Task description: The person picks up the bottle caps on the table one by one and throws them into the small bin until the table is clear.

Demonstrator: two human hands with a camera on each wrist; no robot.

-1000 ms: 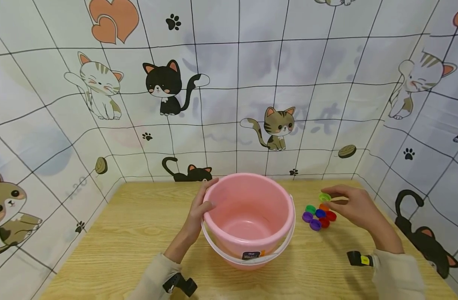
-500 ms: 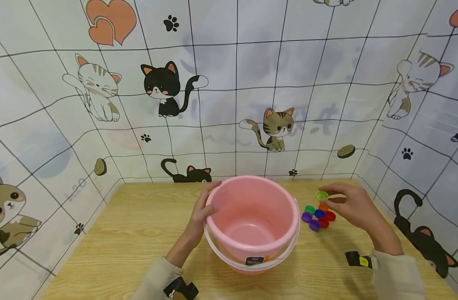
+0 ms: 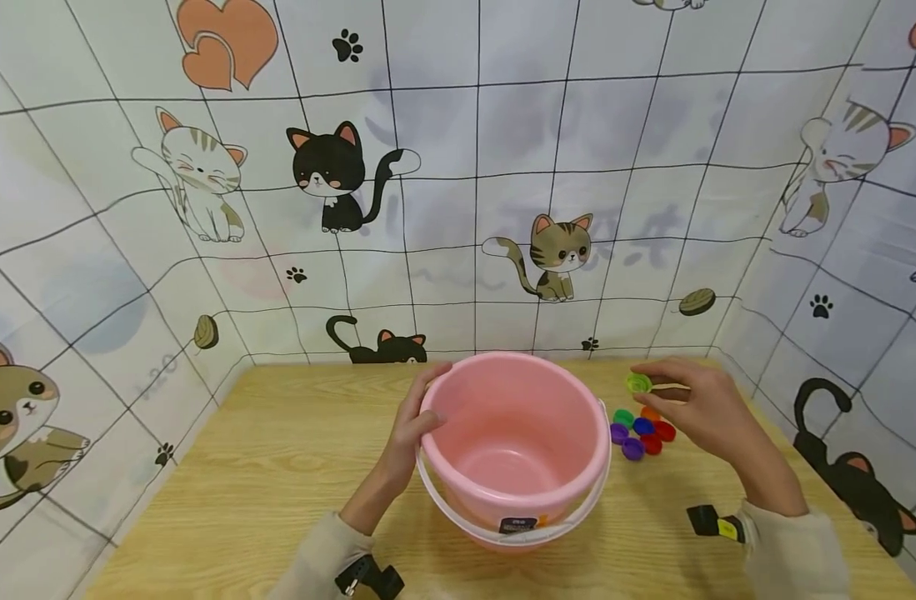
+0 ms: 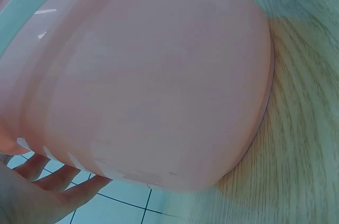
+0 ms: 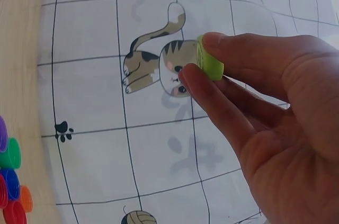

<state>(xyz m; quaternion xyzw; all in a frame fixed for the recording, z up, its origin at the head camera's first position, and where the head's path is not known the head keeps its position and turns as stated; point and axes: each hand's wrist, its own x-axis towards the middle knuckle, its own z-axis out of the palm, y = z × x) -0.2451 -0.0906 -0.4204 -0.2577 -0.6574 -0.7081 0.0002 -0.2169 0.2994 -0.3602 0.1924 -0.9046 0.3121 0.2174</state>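
Observation:
In the head view a pink bucket [image 3: 513, 450] with a white handle [image 3: 495, 537] hanging down in front stands on the table. My left hand [image 3: 412, 425] grips its left rim, thumb inside and fingers outside; in the left wrist view those fingers [image 4: 79, 187] lie against the bucket wall [image 4: 159, 86]. To the right of the bucket, my right hand [image 3: 698, 404] pinches a lime-green bottle cap [image 3: 639, 383] between thumb and fingers. The right wrist view shows this cap [image 5: 211, 65] at the fingertips, held above the table.
Below the right hand several bottle caps lie clustered on the wooden table [image 3: 292, 467], among them a purple one [image 3: 633, 449], a green one [image 3: 623, 418], a blue one [image 3: 643, 426], a red one [image 3: 663, 431] and an orange one [image 3: 650, 413]. Cat-printed sheets [image 3: 442, 208] wall the back and sides.
The bucket and my left hand have shifted to the right. My right hand has lifted the lime-green cap slightly and carried it a little left, away from the other caps.

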